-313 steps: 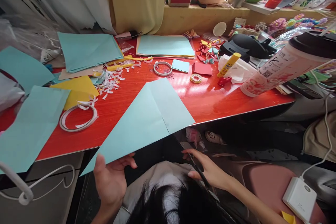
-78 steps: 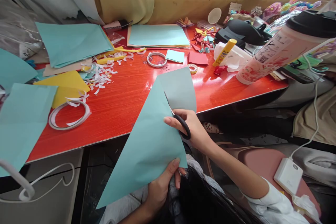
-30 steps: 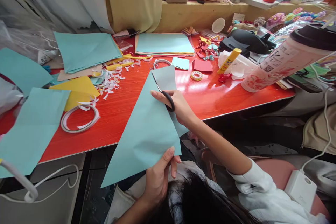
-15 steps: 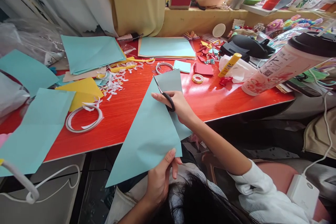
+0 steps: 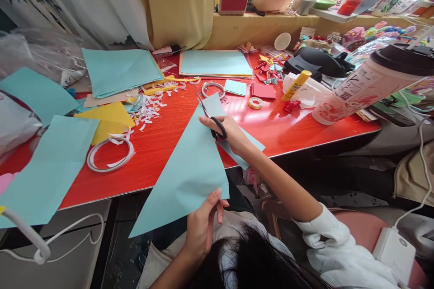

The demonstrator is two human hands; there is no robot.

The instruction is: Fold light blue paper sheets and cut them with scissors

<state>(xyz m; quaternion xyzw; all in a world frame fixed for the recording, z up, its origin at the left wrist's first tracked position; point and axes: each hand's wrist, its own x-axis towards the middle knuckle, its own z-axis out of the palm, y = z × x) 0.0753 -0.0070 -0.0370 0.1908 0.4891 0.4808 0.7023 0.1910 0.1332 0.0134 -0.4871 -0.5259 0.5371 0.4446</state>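
The right hand (image 5: 232, 133) hides the middle of the blue strip (image 5: 233, 155), so whether it joins the sheet (image 5: 185, 169) is unclear. At the left end of the desk (image 5: 156, 137), a second sheet (image 5: 50, 167) runs out of view. On the cup (image 5: 328, 106) near the right end, fine print (image 5: 356, 83) is unreadable.

Bright daylight from the upper right leaves pale glare on the red desk (image 5: 156, 140); deep shadow lies beneath, and the tumbler (image 5: 356, 90) looks stretched outward.

Right forearm (image 5: 283, 183) forward, left fingers (image 5: 212, 199) pinched.
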